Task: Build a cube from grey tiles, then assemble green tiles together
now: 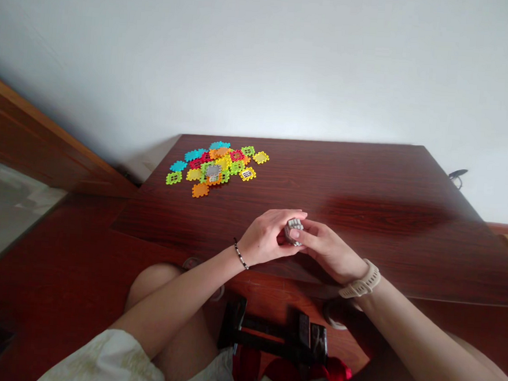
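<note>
Both hands are closed around a small grey block (296,223) with notched edges, above the near part of the table; it may be several toothed tiles joined together. My left hand (264,236) wraps it from the left, with fingers over the far side and the thumb below. From the right, my right hand (331,251) presses its thumb on the block's near face. Much of the block is hidden by fingers. Farther off to the left lies a pile of flat toothed plastic tiles (223,161) in blue, red, orange, yellow, green and grey, some with window grids.
The dark brown wooden table (388,194) stands against a pale wall (289,59). A black cable (457,173) sticks out past its right edge. Below the front edge are my knees and a black frame (265,336). A wooden door (31,134) is at left.
</note>
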`<action>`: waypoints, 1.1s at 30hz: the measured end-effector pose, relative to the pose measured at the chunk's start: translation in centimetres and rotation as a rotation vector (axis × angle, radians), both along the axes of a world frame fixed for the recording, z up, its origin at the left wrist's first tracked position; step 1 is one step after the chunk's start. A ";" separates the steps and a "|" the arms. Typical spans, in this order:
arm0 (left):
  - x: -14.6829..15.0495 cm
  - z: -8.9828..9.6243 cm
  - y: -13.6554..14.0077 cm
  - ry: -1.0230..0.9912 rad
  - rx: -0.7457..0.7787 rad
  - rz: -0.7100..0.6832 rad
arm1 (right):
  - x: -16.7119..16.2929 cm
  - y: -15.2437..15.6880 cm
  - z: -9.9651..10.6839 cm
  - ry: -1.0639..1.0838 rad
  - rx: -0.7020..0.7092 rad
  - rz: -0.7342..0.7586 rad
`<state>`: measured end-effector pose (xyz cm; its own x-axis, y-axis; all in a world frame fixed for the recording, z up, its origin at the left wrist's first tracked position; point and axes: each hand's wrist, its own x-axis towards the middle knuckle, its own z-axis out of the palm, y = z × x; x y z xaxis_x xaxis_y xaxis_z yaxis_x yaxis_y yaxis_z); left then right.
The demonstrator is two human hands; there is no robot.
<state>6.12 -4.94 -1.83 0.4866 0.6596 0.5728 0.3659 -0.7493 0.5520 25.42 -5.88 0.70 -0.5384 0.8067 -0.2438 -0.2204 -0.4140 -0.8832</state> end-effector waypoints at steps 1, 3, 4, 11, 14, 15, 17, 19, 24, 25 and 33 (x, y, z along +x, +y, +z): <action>0.0 0.0 -0.1 0.006 -0.008 0.013 | 0.0 0.0 0.0 -0.006 0.005 0.000; 0.1 -0.1 -0.2 0.010 -0.018 0.041 | 0.0 0.1 -0.2 -0.022 0.018 -0.007; 0.2 -0.2 -0.3 0.010 -0.019 0.052 | 0.0 0.1 -0.2 -0.028 0.021 -0.011; 0.2 0.2 -0.4 0.017 -0.008 0.063 | -0.1 -0.1 -0.2 -0.006 -0.012 -0.012; 0.2 0.2 -0.4 0.019 -0.047 0.010 | 0.0 0.0 -0.3 -0.008 0.006 -0.009; 0.1 0.3 -0.2 0.021 -0.063 -0.036 | 0.1 0.1 -0.3 -0.010 0.012 -0.009; -0.6 0.6 0.5 0.021 -0.080 -0.132 | 0.3 0.2 -0.3 -0.011 0.025 -0.019; -2.0 1.2 1.9 0.006 -0.076 -0.116 | 0.5 0.3 -0.1 -0.004 0.052 -0.049; -9.3 2.1 7.6 0.084 -0.012 0.503 | 0.9 0.3 0.2 0.046 0.076 -0.113; -10.9 2.1 8.6 0.147 -0.031 0.650 | 0.9 0.3 0.2 0.060 0.065 -0.111; -16.6 0.1 11.6 0.498 -0.231 0.950 | 1.1 0.1 0.0 0.098 0.036 -0.068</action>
